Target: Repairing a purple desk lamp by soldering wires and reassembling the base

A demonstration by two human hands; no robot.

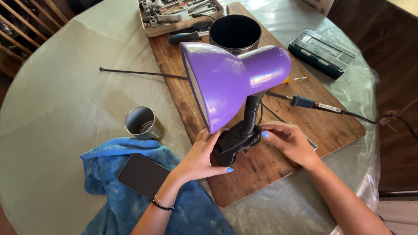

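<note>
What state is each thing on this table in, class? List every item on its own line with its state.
Purple lamp: off, shade tilted left, black base gripped.
Left hand: clasping the lamp base.
Right hand: fingertips on the base.
Phone: screen dark, lying on the blue cloth.
Metal cup: tipped on its side.
Black pot: upright, open.
Green case: closed.
Tool tray: open, full of tools.
Soldering iron: lying on the wooden board.

Both hands, left hand [198, 159] and right hand [289, 141], crowded black lamp base [233, 143] on wooden board [278, 161]. Purple shade [226, 82] overhung base, blocked approach from above. Soldering iron [313, 104] and cord barred far right. Tin cup [143, 123], phone [143, 175] on blue cloth [196, 213] hemmed left. Bare table [61, 100] lay open far left.
</note>
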